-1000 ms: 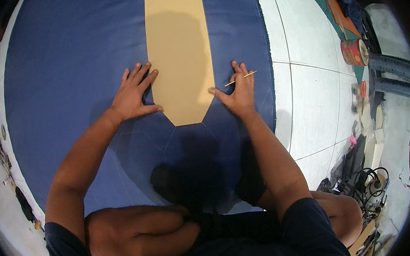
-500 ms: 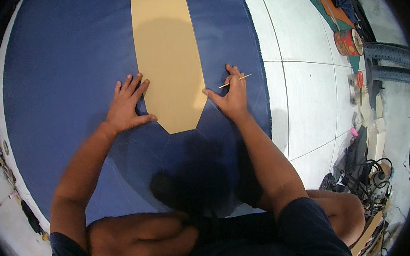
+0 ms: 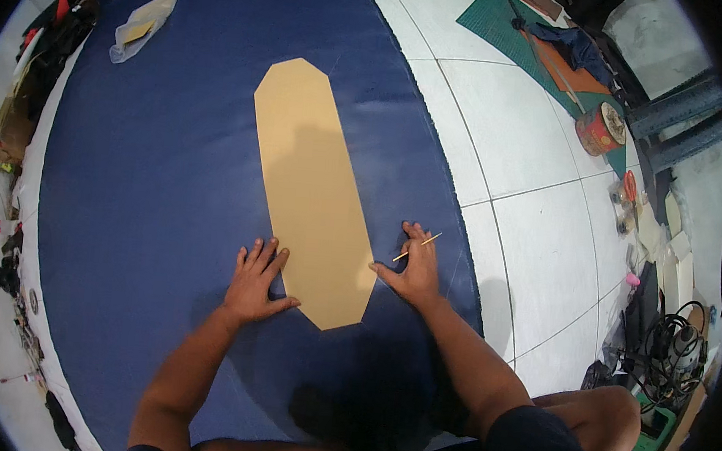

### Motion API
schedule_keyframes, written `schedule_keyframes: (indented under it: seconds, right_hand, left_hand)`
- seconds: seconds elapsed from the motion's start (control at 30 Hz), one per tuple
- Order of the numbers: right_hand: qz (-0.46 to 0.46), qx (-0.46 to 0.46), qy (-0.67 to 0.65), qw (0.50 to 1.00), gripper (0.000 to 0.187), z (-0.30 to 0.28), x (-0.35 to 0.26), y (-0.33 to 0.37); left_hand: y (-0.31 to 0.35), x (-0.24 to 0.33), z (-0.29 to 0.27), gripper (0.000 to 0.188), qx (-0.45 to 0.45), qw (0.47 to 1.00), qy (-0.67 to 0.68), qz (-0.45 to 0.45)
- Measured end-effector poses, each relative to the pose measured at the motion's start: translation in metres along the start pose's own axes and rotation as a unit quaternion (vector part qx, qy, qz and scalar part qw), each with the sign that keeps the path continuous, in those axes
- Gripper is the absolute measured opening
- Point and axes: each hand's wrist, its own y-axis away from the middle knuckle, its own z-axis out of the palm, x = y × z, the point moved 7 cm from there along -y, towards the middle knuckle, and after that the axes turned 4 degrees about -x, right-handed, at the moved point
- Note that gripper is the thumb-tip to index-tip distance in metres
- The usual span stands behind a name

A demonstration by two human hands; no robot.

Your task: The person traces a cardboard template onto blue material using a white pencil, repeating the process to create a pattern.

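Observation:
A long tan card template (image 3: 317,188) with angled ends lies flat on a wide dark-blue sheet of material (image 3: 142,208). Beside its near left edge, my left hand (image 3: 254,289) rests with fingers spread, the thumb by the slanted corner. My right hand (image 3: 418,274) is at the opposite edge, its thumb tip touching the template's side corner. A thin pale stick (image 3: 434,238), pointed-looking, is held among the curled fingers of that hand. Faint lines show on the blue material around the template.
A clear plastic bag (image 3: 143,26) with a tan piece lies on the sheet at far left. White floor tiles (image 3: 537,256) border it on the right. Beyond are a green mat (image 3: 487,19), a round tin (image 3: 599,130), red-handled scissors (image 3: 630,186) and a corded power tool (image 3: 687,344).
The view has shifted, so the template and both hands sit lower in the picture, and the template's far end now shows. Both hands keep about the same places on its edges.

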Motion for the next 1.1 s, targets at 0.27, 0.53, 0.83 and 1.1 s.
schedule_keyframes:
  seconds: [0.27, 0.53, 0.83, 1.1]
  right_hand:
    - [0.012, 0.003, -0.008, 1.000, 0.061, 0.000, 0.002, 0.001]
    - [0.036, -0.015, -0.021, 0.999, 0.067, 0.006, 0.009, 0.003]
    - [0.022, -0.021, 0.006, 1.000, 0.062, 0.005, 0.006, 0.000]
    - [0.004, -0.004, 0.014, 1.000, 0.076, 0.006, 0.010, 0.002]
  left_hand:
    - [-0.002, 0.002, -0.004, 0.110, -0.006, 1.000, 0.015, -0.006]
    - [0.001, 0.001, 0.001, 0.111, 0.013, 1.000, 0.006, 0.005]
    - [-0.002, -0.002, 0.002, 0.112, 0.036, 0.999, 0.015, 0.016]
    - [-0.004, 0.000, 0.002, 0.114, 0.022, 1.000, 0.014, -0.009]
